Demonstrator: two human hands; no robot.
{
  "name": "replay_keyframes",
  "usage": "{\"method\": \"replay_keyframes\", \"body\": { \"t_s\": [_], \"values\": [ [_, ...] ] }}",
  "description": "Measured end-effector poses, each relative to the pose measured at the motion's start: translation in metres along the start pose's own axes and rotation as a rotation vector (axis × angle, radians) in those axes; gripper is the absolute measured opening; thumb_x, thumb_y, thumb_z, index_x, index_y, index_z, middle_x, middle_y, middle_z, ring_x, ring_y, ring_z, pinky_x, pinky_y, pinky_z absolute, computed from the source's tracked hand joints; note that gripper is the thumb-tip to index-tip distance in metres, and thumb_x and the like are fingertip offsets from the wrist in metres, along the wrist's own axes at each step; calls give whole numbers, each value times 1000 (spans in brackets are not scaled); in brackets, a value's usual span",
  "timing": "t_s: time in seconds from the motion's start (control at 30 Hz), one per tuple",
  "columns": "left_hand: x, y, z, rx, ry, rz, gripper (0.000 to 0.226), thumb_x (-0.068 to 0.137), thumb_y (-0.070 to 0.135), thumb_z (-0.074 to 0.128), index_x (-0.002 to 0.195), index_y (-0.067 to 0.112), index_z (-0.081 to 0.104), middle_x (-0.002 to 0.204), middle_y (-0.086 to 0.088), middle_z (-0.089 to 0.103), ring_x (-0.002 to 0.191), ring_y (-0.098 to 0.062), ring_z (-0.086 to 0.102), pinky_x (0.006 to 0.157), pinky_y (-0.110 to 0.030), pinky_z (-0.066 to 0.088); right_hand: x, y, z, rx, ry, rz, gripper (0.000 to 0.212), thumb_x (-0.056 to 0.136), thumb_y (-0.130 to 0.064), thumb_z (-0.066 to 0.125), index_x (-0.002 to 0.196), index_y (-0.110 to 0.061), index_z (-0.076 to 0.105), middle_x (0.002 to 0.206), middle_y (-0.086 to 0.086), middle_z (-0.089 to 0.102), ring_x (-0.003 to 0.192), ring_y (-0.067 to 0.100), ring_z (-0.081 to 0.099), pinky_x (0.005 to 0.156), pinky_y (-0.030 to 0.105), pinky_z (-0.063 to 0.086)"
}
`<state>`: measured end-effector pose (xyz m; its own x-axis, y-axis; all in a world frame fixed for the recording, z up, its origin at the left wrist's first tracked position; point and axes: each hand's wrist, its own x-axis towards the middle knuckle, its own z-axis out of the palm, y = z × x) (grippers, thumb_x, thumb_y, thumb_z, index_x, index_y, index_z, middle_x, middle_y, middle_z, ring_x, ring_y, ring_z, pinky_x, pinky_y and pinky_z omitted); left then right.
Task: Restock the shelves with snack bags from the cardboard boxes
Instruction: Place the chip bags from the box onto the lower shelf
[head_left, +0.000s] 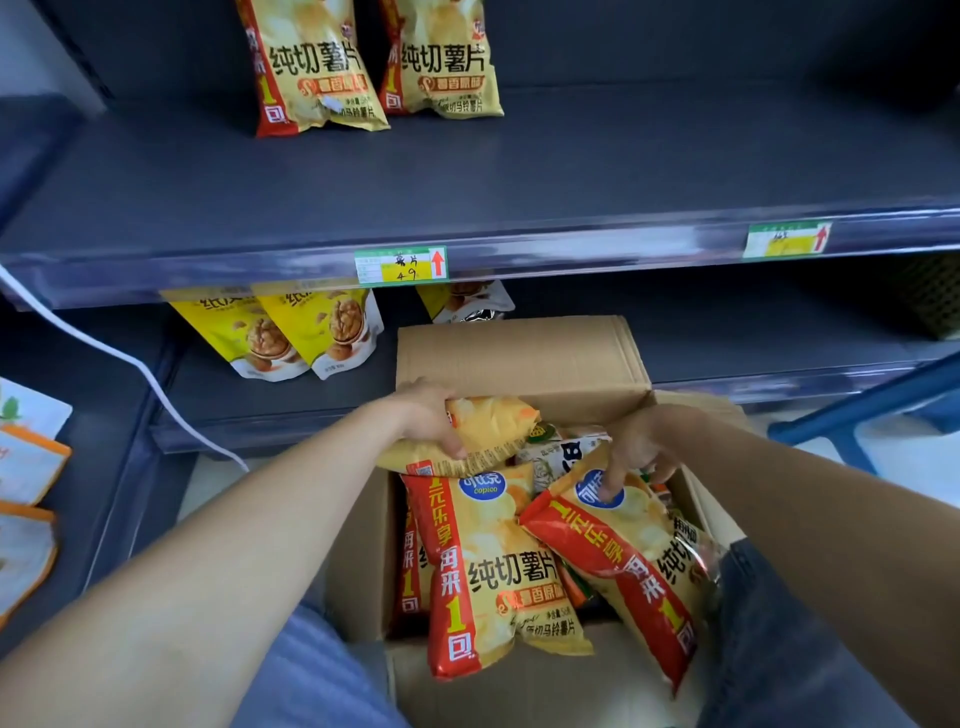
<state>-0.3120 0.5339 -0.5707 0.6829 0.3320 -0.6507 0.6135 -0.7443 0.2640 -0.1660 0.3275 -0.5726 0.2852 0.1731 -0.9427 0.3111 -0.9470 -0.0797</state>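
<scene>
Restock barely begun: upper shelf (571, 171) holds just two chip bags (311, 67), cardboard box (519, 353) well filled (other snacks underneath). In the box, left hand (426, 415) grips yellow bag (488, 431) on top; right hand (644, 447) pinches tilted bag (634, 551) beside it.

We have one wide-angle view, worn on the person's head, looking forward and steeply down along both forearms, which enter from the lower left and lower right corners of the frame. It hangs close above the open cardboard box (519, 358) at lower centre, near enough that the left hand (426, 415), the right hand (644, 447) and the print on the snack bags (623, 540) they hold fill the lower half. In the upper half we face the dark shelf (467, 182) front-on, its front edge curving across the frame.
</scene>
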Motion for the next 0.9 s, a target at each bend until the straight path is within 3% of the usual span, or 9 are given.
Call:
{"method": "replay_keyframes", "body": {
  "t_s": [0.1,0.2,0.33,0.47,0.6,0.7,0.8,0.9],
  "values": [
    [-3,-1,3,-77,0,22,83,71,34,79,139,18,34,143,-5,38,122,-23,44,94,-34,43,2,3,0,65,-25,-3,81,76,-19,78,143,-7,35,150,13,36,137,31,36,111,44,37],
    [-4,-3,4,-134,39,67,51,73,26,78,110,17,44,116,-1,54,94,-17,51,73,-29,44,2,4,-1,90,54,-43,65,84,-15,71,140,-4,39,145,14,43,134,29,41,107,40,41],
    [-8,-1,1,-83,189,135,28,79,15,71,78,16,44,85,0,50,71,-16,45,51,-27,31,-5,-3,-12,115,204,-121,42,90,-5,61,130,-1,51,134,18,54,122,28,54,97,37,50],
    [-18,3,-13,-2,306,186,26,85,15,66,66,18,48,75,5,48,74,-20,49,57,-27,35,-30,-23,-28,79,285,-233,33,92,-3,57,125,0,54,122,15,59,107,26,58,91,35,53],
    [-36,14,-28,57,402,258,26,84,12,65,65,14,48,66,1,48,68,-22,49,57,-30,35,-69,-43,-43,-45,326,-317,17,95,-3,53,111,-6,57,93,6,55,84,20,58,73,30,53],
    [-51,16,-43,42,498,289,20,85,10,62,68,9,52,75,-9,61,75,-28,59,56,-32,39,-95,-47,-61,-74,352,-355,12,94,-1,52,101,-8,60,98,6,56,94,23,58,86,35,52],
    [-70,16,-60,-13,563,291,15,86,10,62,71,11,57,80,-7,66,77,-26,62,59,-38,47,-118,-51,-78,-51,373,-381,21,94,-2,53,81,-18,54,87,2,57,78,13,55,71,26,50],
    [-92,18,-77,-48,634,291,14,85,15,65,72,14,60,77,0,64,73,-21,58,58,-33,44,-141,-58,-91,-18,392,-413,16,94,-3,53,86,-16,58,88,2,61,79,14,58,67,24,50]
  ]
}}
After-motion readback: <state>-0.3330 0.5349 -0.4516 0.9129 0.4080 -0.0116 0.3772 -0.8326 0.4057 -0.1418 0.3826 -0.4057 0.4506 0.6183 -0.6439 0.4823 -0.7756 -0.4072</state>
